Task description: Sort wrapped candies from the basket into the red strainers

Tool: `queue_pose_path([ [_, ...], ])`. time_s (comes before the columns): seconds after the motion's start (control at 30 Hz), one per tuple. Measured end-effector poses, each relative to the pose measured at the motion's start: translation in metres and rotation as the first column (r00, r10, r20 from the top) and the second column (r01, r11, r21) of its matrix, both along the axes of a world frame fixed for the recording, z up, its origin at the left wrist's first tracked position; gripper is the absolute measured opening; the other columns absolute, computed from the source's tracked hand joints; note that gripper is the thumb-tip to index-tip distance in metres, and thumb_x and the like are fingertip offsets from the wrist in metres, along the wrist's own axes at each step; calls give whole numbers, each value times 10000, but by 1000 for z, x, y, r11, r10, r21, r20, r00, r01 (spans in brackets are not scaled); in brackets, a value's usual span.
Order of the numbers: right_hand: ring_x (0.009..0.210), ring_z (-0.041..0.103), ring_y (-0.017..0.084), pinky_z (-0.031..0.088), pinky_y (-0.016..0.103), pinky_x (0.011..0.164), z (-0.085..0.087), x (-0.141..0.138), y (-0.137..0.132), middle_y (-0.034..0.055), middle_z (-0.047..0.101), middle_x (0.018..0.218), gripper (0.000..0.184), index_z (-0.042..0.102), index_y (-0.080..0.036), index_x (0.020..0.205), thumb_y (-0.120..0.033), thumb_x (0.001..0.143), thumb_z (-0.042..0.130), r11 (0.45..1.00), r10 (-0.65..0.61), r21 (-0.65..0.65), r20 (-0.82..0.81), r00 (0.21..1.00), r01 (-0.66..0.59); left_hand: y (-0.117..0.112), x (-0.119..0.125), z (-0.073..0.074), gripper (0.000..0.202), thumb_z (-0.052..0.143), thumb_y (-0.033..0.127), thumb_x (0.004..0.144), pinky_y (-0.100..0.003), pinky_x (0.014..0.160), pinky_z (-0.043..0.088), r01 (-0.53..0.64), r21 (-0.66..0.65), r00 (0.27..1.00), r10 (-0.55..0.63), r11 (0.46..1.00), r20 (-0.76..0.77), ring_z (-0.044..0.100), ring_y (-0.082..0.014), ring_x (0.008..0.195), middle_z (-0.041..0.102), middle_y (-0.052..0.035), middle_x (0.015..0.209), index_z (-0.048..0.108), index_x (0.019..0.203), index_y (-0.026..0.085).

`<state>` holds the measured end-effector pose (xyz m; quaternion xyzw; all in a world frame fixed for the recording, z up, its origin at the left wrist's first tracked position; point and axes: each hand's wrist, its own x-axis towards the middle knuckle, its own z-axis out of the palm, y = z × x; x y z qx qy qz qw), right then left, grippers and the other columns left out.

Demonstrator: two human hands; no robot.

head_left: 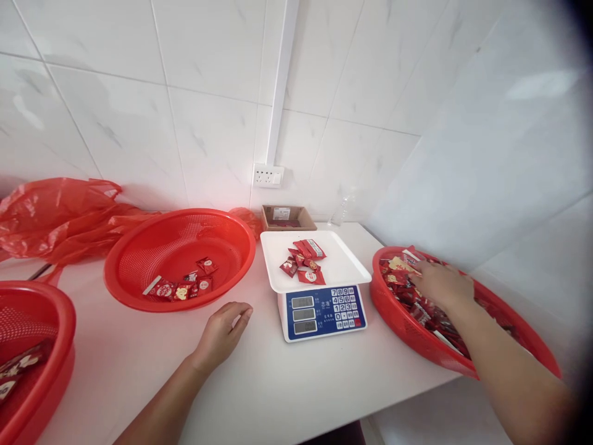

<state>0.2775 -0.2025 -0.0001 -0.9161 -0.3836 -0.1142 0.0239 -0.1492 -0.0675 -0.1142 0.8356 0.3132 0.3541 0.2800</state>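
Observation:
My right hand (440, 285) reaches into a red plastic basket (382, 296) full of small red packets (421, 312). Its fingers bend down together among the packets, and what lies between them is hidden. On the table, my left hand (225, 327) rests with loosely curled fingers and nothing in it. Between the hands stands a white digital scale (327, 312) with a blue keypad panel. Several small red packets (306, 262) lie in a loose group on its white tray (345, 259); one of them is larger than the rest.
A round red basket (180, 213) left of the scale holds several packets. Another red basket (65, 346) at the left edge has packets too. Red plastic bags (60, 213), a cardboard box (266, 216) and a clear plastic bottle (340, 211) stand along the tiled wall.

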Motion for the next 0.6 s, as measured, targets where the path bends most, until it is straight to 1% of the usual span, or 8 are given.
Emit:
queue_pose_path([
  [0.07, 1011, 518, 340, 400, 451, 783, 1, -22, 16, 155, 633, 1026, 257, 623, -188, 921, -303, 812, 420, 995, 100, -30, 40, 994, -99, 1, 0, -1, 201, 415, 297, 885, -221, 612, 471, 9, 2, 1000, -9, 1000, -3, 599, -138, 742, 649, -16, 807, 594, 850, 212],
  [0.1, 1000, 527, 304, 403, 414, 810, 0, -36, 26, 129, 642, 1011, 258, 624, -193, 920, -304, 821, 413, 980, 199, 2, 22, 980, -199, 1, 0, -2, 201, 415, 294, 884, -224, 625, 473, 14, 3, 1000, -14, 1000, -5, 600, -138, 749, 650, -17, 813, 594, 851, 211],
  [0.2, 989, 536, 230, 399, 334, 858, -8, -79, 59, 74, 650, 991, 247, 623, -210, 939, -335, 828, 440, 875, 479, 128, -102, 872, -466, 1, 0, -2, 208, 409, 303, 886, -232, 635, 476, 17, 2, 1000, -17, 1000, -14, 601, -143, 759, 651, -24, 821, 590, 852, 208],
  [0.27, 1005, 527, 211, 393, 316, 863, -15, -104, 78, 63, 641, 996, 251, 619, -223, 962, -354, 831, 450, 809, 586, 172, -175, 791, -562, 1, 0, -1, 219, 400, 313, 890, -239, 642, 477, 10, 6, 1000, -10, 1000, -12, 600, -146, 752, 649, -27, 815, 587, 851, 206],
  [0.33, 991, 530, 206, 397, 308, 837, -21, -122, 93, 62, 633, 967, 241, 618, -232, 963, -357, 828, 462, 786, 618, 176, -227, 752, -593, 1, -1, 0, 222, 396, 313, 892, -241, 649, 478, 1, 10, 1000, -1, 1000, -9, 599, -144, 744, 646, -26, 807, 586, 854, 206],
  [0.4, 928, 549, 203, 404, 300, 786, -24, -132, 103, 62, 620, 912, 214, 619, -234, 936, -351, 815, 486, 797, 603, 152, -250, 758, -584, 0, -1, 1, 217, 399, 307, 893, -236, 648, 478, -2, 17, 1000, 2, 1000, -9, 600, -142, 741, 645, -24, 803, 587, 855, 205],
  [0.5, 844, 564, 193, 399, 281, 719, -27, -140, 111, 51, 599, 847, 149, 610, -232, 879, -317, 791, 524, 815, 577, 112, -249, 778, -569, 0, -1, 2, 210, 404, 294, 892, -235, 648, 476, 4, 32, 1000, -3, 999, -6, 600, -141, 741, 645, -23, 799, 589, 849, 204],
  [0.6, 840, 565, 190, 389, 268, 692, -26, -141, 113, 46, 598, 843, 123, 596, -230, 861, -298, 784, 529, 817, 574, 111, -247, 781, -566, -1, -1, 3, 209, 399, 288, 895, -244, 659, 474, 17, 32, 1000, -17, 999, -2, 595, -144, 747, 643, -27, 804, 586, 855, 205],
])
